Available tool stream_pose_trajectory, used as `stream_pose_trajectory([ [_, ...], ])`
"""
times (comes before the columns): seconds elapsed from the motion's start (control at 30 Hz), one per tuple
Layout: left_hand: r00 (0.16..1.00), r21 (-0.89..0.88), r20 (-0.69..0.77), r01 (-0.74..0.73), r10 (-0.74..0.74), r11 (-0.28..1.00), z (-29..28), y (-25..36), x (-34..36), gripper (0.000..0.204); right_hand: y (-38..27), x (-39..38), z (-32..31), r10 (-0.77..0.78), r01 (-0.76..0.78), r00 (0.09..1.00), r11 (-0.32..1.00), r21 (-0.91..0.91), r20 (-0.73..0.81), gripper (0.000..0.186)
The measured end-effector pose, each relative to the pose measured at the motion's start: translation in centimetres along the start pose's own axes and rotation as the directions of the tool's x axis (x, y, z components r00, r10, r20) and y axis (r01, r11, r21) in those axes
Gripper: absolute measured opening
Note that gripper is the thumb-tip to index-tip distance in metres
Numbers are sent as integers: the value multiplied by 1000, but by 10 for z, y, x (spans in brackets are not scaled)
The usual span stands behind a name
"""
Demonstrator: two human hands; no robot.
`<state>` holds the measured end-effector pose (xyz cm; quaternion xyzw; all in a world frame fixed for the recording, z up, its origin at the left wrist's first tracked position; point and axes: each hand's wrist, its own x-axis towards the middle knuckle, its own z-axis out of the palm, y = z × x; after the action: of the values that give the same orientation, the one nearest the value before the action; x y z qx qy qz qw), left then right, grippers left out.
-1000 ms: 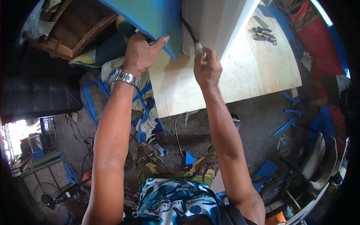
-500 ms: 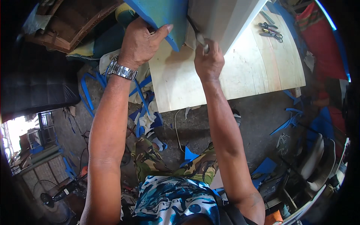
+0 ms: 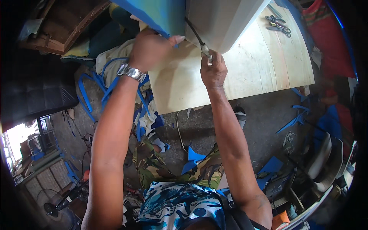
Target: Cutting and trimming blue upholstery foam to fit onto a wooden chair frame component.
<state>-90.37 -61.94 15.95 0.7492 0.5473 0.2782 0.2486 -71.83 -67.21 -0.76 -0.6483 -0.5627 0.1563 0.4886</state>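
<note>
In my right hand [image 3: 214,72], fingers closed, is a knife [image 3: 205,50] with a pale handle and a thin, dark blade. Its blade points up and away, lying along the seam between a blue foam sheet [image 3: 163,17] and a large whitish block [image 3: 220,25]. My left hand [image 3: 150,53], wearing a metal watch, is smeared by motion at the sheet's lower edge. The thumb sticks out to the right there, while the other fingers are hidden or blurred behind the sheet. The top of both pieces runs out of view.
A pale plywood board [image 3: 249,73] lies under the block, with scissors [image 3: 281,30] and other hand tools at its far right. Blue foam offcuts [image 3: 193,157] and cloth litter the floor. A black tufted cushion [image 3: 38,90] is at left, a fan [image 3: 53,209] at lower left.
My left hand and the blue sheet's lower edge have shifted, the edge rising up and left. The knife has drawn slightly toward me, and more of its blade and handle shows.
</note>
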Motion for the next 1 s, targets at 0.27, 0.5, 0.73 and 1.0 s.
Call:
stream_pose_trajectory([
  [0.27, 990, 67, -144, -5, 14, 998, 25, -50, 1, 31, -17, 21, 27, -94, 96, 994, 995, 18, -59, 24],
  [0.5, 993, 21, -112, 28, -26, 999, 20, -46, 0, 31, 3, -10, 5, 79, -76, 996, 995, -59, 51, 23],
  [0.73, 991, 20, -137, 4, -1, 1000, 17, -48, -3, 31, -12, 14, 31, -3, 6, 1000, 996, -90, 27, 23],
  [1.0, 988, 18, -145, -47, 49, 999, 14, -48, -5, 31, -23, 20, 27, -83, 82, 996, 996, -33, -27, 25],
])
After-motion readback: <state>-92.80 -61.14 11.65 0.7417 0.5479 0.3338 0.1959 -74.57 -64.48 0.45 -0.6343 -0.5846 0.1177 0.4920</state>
